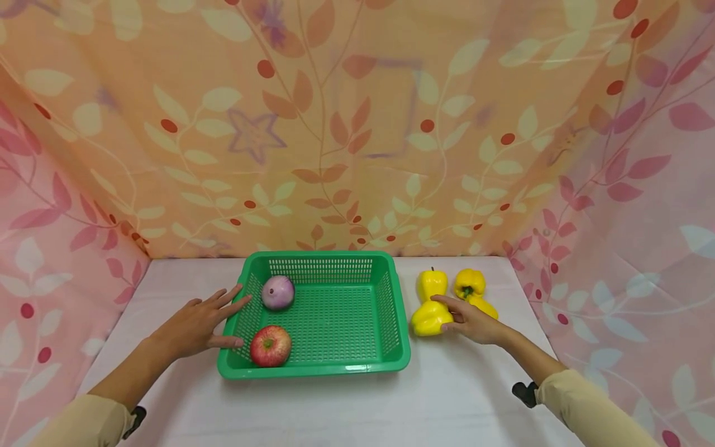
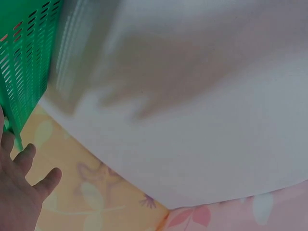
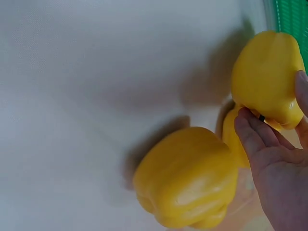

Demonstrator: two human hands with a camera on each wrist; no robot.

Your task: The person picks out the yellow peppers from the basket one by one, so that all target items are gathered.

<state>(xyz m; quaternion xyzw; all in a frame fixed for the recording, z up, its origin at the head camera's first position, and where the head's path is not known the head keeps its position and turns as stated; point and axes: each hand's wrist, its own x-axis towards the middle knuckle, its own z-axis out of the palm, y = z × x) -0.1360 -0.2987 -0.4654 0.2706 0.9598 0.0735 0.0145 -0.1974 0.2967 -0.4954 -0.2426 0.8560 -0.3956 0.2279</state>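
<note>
My right hand (image 1: 475,321) grips a yellow bell pepper (image 1: 430,319) on the table, with fingers on its far side and the thumb (image 3: 301,91) on its near side. Behind it stands another yellow bell pepper (image 1: 432,284) with a dark stem. Two more lie to the right, an upper one (image 1: 469,282) and a lower one (image 1: 485,306) partly hidden by my hand. At the left rim of a green basket (image 1: 406,347), my left hand (image 1: 198,326) spreads its straight fingers over the edge. Inside the basket are a purple round vegetable (image 1: 278,292) and a red apple (image 1: 270,346).
A white cloth covers the table (image 1: 357,406). Patterned fabric (image 1: 335,155) hangs along the back, and pink leafy fabric (image 1: 631,248) encloses the sides. The basket stands between my hands, its right wall close to the peppers.
</note>
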